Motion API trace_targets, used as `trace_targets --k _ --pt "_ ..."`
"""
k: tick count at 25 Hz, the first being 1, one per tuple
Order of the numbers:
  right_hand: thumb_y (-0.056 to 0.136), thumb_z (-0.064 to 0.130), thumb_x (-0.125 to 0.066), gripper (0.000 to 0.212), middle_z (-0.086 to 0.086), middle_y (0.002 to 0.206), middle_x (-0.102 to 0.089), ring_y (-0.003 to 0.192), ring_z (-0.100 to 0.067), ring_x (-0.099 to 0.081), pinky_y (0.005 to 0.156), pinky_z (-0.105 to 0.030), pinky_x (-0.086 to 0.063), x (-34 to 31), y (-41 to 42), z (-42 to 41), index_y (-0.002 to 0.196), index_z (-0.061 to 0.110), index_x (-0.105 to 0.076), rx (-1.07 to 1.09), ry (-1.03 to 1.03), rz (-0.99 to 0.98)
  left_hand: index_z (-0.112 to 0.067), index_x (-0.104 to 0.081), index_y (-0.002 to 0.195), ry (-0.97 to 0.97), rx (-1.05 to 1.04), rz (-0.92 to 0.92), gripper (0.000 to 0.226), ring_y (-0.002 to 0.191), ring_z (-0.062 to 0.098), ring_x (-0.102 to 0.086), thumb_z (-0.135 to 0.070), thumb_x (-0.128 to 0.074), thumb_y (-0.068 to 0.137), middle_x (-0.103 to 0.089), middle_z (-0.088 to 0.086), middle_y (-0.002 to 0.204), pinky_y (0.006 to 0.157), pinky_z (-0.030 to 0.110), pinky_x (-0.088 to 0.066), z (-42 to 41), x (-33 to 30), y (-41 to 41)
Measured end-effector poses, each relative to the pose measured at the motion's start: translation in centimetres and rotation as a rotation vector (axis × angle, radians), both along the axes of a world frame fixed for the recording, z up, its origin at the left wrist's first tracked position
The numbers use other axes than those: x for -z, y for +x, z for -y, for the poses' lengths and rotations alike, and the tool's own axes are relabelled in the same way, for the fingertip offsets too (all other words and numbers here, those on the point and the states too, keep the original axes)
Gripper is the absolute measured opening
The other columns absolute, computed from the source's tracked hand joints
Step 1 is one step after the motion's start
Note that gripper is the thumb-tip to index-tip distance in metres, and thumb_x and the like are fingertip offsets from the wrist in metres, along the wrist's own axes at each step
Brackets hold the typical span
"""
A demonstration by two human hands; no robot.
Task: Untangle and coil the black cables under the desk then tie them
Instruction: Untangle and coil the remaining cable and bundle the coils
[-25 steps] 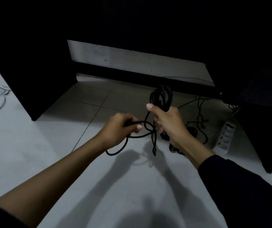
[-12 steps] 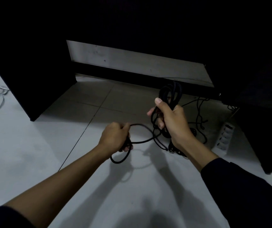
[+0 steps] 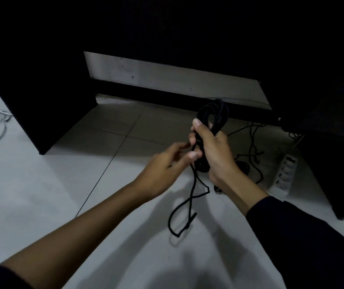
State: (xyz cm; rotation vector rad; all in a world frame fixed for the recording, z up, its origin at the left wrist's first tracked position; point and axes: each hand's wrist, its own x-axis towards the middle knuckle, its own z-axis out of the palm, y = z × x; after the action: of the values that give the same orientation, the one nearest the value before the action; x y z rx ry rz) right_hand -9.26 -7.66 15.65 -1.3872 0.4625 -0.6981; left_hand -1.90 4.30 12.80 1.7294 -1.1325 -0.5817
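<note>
The coiled cable (image 3: pixel 212 115) sits at frame centre in the right hand (image 3: pixel 214 151), its loose end (image 3: pixel 187 209) trailing to the floor (image 3: pixel 41 184) below. The left hand (image 3: pixel 164 167) is just left. A power strip (image 3: pixel 282 174) lies at right, behind it loose cables (image 3: pixel 254 142).

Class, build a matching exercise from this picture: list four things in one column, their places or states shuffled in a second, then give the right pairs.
Things:
1. coiled black cable
2. loose cable tail
3. white power strip
4. left hand

States:
A. lies on the floor at the right
B. gripped in the right hand
C. dangles below the hands
D. fingers spread, reaching toward the cable

Pairs: 1-B, 2-C, 3-A, 4-D
</note>
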Motion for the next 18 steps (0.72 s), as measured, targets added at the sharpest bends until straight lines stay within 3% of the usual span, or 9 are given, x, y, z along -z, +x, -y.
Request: trace_targets --k 3,5,7,10,13,18 --pt "0.095 0.034 -0.056 0.024 0.007 0.059 -0.054 0.044 -0.007 -0.04 0.043 -0.02 -0.036 -0.2 -0.2 0.4 0.076 0.019 -0.058 0.011 0.04 0.028 -0.009 -0.052 0.124 0.033 0.132 -0.397 0.045 0.097 0.012 -0.068 -0.043 -0.042 0.098 -0.067 -0.001 0.1 0.086 0.02 -0.052 0.7 0.1 -1.7" --pt "0.095 0.035 -0.056 0.023 0.007 0.061 -0.056 0.047 -0.007 -0.044 0.046 -0.02 -0.038 -0.2 -0.5 1.0 0.077 0.021 -0.058 0.041 0.025 0.031 0.002 -0.055 0.114 -0.012 0.062 -0.48 0.035 0.072 0.02 -0.064 -0.026 -0.039 0.102 -0.054 0.003 0.077 0.072 0.024 -0.055 0.4 0.5 -1.7" --pt "0.095 0.036 -0.056 0.024 0.006 0.064 -0.059 0.054 -0.007 -0.05 0.057 -0.023 -0.043 0.0 -0.7 1.3 0.077 0.021 -0.058 0.073 0.04 0.053 0.001 -0.059 0.104 -0.062 -0.039 -0.374 0.03 0.052 0.011 -0.047 -0.021 -0.038 0.103 -0.043 0.002 0.067 0.051 0.021 -0.045 0.1 0.5 -1.2" --pt "0.095 0.039 -0.054 0.024 0.001 0.072 -0.068 0.063 -0.011 -0.059 0.07 -0.032 -0.046 0.2 -0.4 0.9 0.077 0.023 -0.059 0.064 0.11 0.086 -0.01 -0.065 0.088 -0.045 -0.065 -0.08 0.03 0.045 0.002 -0.037 -0.026 -0.043 0.102 -0.044 -0.008 0.056 0.047 0.016 -0.031 0.2 0.1 -1.4" --pt "0.094 0.04 -0.057 0.021 0.0 0.07 -0.07 0.054 -0.011 -0.056 0.064 -0.035 -0.047 0.3 0.0 0.2 0.083 0.021 -0.058 0.045 0.102 0.04 -0.019 -0.064 0.074 0.016 -0.084 0.037 0.033 0.044 0.002 -0.041 -0.03 -0.047 0.1 -0.048 -0.012 0.046 0.049 0.017 -0.031 0.6 0.1 -2.2" --pt "0.095 0.033 -0.056 0.025 0.005 0.055 -0.05 0.048 -0.012 -0.049 0.042 -0.024 -0.039 0.5 -0.1 -0.3 0.075 0.019 -0.061 0.038 0.115 0.024 -0.017 -0.063 0.073 0.031 -0.087 -0.011 0.034 0.044 0.005 -0.037 -0.032 -0.046 0.099 -0.046 -0.011 0.044 0.052 0.025 -0.032 0.8 -0.5 -1.2"
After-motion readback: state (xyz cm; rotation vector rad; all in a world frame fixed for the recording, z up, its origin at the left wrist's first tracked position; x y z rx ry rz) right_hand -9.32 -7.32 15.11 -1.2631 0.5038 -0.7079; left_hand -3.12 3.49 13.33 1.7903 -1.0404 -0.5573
